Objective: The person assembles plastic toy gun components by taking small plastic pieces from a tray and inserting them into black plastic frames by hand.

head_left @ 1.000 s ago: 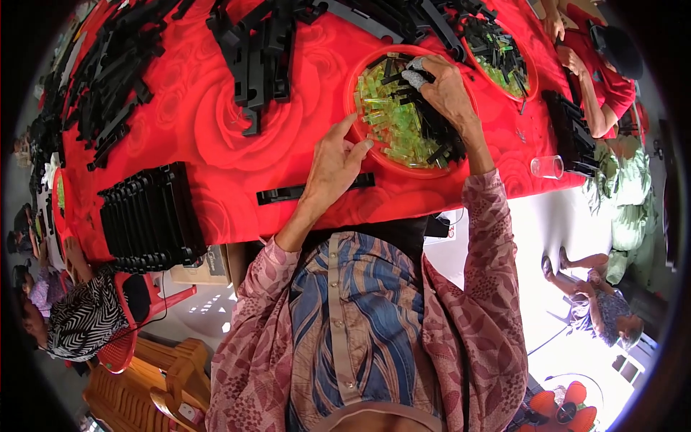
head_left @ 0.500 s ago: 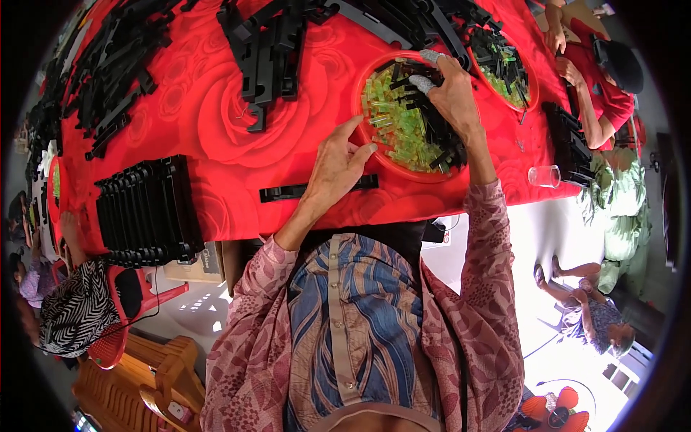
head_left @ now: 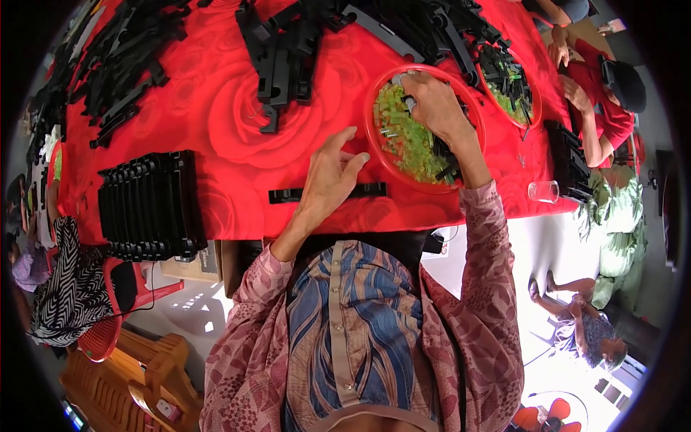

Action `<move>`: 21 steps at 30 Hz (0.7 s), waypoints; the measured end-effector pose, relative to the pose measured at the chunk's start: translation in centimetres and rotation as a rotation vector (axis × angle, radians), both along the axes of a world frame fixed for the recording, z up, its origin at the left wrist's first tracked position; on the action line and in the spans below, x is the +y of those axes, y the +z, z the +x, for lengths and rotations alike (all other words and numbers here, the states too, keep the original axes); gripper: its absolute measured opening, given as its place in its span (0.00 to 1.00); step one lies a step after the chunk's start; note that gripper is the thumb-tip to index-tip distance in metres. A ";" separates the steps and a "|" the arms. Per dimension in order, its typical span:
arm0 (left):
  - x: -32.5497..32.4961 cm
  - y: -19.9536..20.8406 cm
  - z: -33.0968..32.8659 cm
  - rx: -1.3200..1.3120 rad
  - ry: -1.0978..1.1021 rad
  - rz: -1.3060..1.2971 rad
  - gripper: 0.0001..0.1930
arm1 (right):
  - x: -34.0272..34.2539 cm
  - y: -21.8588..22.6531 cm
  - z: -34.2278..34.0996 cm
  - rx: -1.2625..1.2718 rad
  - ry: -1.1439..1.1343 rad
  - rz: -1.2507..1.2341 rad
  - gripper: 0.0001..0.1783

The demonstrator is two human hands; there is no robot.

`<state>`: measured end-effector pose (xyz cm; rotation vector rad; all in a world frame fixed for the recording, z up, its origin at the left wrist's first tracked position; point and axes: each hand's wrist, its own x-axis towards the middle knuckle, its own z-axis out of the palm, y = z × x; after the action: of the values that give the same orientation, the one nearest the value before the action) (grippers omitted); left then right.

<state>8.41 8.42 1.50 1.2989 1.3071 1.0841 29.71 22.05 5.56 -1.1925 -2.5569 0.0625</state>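
Observation:
My right hand [head_left: 437, 109] reaches over a round red bowl [head_left: 430, 188], its fingers curled down at the far left side of the contents. Grey coverings show on the fingertips, and whatever they pinch is hidden. Small translucent yellow-green pieces [head_left: 399, 147] fill much of the bowl, with small black pieces mixed in on the right. Left of the bowl, my left hand [head_left: 331, 171] is open, thumb and forefinger apart and nothing between them. Beneath that hand a long black plastic strip [head_left: 371, 189] lies on the red flowered tablecloth [head_left: 237, 129], partly covered by the wrist.
A row of black plastic parts [head_left: 150, 207] stands at the left; loose black parts [head_left: 284, 75] pile up farther back. Right of my bowl sit a second bowl of pieces [head_left: 512, 97] and a clear cup [head_left: 543, 191]. A person in red [head_left: 615, 111] works at the right.
My right hand has shifted left across the bowl, and its fingers have curled down toward the pieces. The left hand stays open above the strip. The whole view has shifted slightly.

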 end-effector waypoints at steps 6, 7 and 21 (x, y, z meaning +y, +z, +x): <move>-0.4 0.3 0.0 0.050 0.003 -0.008 0.25 | -0.6 0.4 -0.2 -0.006 0.079 0.039 0.15; -0.3 0.2 0.1 0.052 0.005 -0.004 0.25 | -0.7 0.5 -0.3 -0.018 0.074 0.022 0.16; -0.7 -0.5 -0.5 0.059 0.050 -0.004 0.22 | -1.6 1.2 1.4 0.221 -0.083 0.217 0.14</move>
<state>7.88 7.75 0.95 1.3098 1.3915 1.0845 31.08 20.45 6.79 -1.1377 -2.2562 -0.0947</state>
